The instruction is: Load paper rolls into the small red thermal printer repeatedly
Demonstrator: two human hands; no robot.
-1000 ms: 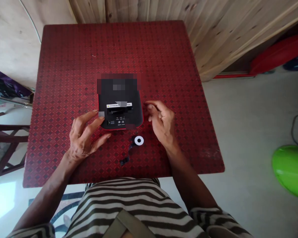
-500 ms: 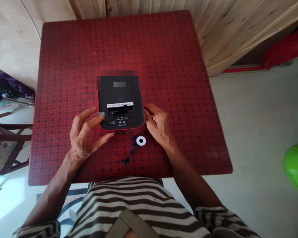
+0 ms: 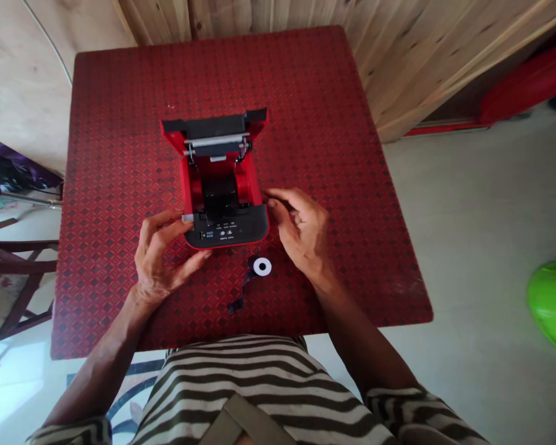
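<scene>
A small red and black receipt printer (image 3: 227,230) sits on the table with its lid (image 3: 215,128) raised, showing a roller under the lid and a dark roll (image 3: 220,191) in the red bay. My left hand (image 3: 162,250) grips the printer's left front corner, fingertips at a grey tab (image 3: 188,218) and the thumb by the front edge. On the other side my right hand (image 3: 301,232) has bent fingers against the right wall, some hidden beneath the hand. In front of the printer lies a small white-sided paper roll (image 3: 262,267) with a dark strip (image 3: 236,304) trailing from it.
The red patterned tabletop (image 3: 352,259) stretches around the printer. A wooden wall (image 3: 241,15) stands behind it. A wooden chair (image 3: 18,266) is at the left, and a bright green rounded object (image 3: 553,303) is at the right.
The printer's lid has swung up and back, exposing the bay that was covered. Both hands stay at the printer's sides, and the small roll lies where it was.
</scene>
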